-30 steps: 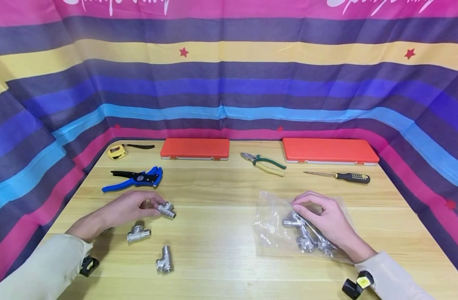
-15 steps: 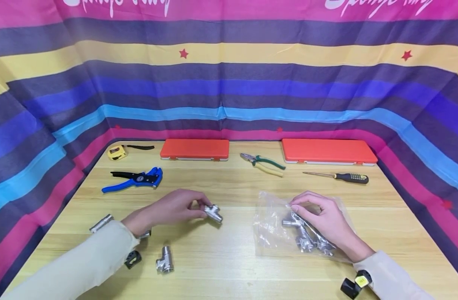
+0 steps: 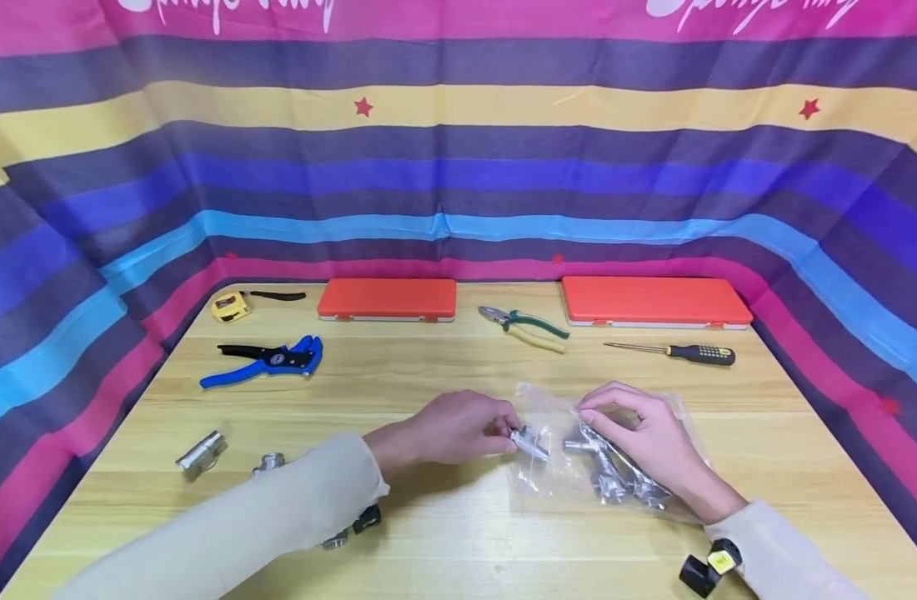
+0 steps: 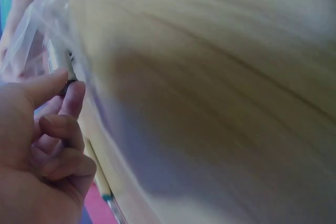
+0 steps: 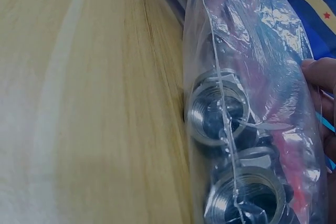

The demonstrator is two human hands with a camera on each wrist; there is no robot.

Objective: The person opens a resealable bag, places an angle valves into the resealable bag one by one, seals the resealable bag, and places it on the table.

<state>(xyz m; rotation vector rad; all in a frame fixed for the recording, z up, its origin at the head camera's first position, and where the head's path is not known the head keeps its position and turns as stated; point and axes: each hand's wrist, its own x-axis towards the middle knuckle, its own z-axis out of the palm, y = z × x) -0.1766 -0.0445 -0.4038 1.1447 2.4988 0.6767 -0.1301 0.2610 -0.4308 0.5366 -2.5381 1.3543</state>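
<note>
Silvery metal shows between the thumb and fingers of the left hand [image 3: 458, 427], which pinches a small pipe fitting [image 3: 529, 443] at the left end of a clear plastic bag [image 3: 535, 493]; whether the fitting is inside the bag or just against it, I cannot tell. The right hand [image 3: 646, 425] pinches the bag's upper edge, and more metal fittings [image 3: 612, 485] lie inside, their threaded round openings plain in the right wrist view. Both arms wear pale sleeves [image 3: 278, 521], with black camera mounts [image 3: 709, 568] at the wrists. Beneath everything is a tabletop [image 3: 503, 554] of light yellow wood grain, its long streaks running mostly from side to side. On its left part lie a loose fitting [image 3: 202, 452] and, partly covered by the left sleeve, another fitting [image 3: 268, 463] and a third metal piece [image 3: 336, 540]. Farther back are a blue-and-black wire stripper [image 3: 267, 362], a yellow tape measure [image 3: 231, 307] with a black strap, green-and-cream pliers [image 3: 524, 328] and a screwdriver [image 3: 672, 352]. Two red cases, one shorter [image 3: 387, 298] and one longer [image 3: 653, 300], stand along the rear edge. Around the back and sides hangs a creased cloth [image 3: 443, 175] striped in pink, dark purple, yellow and blues, dotted with red stars, with white script across the top.
</note>
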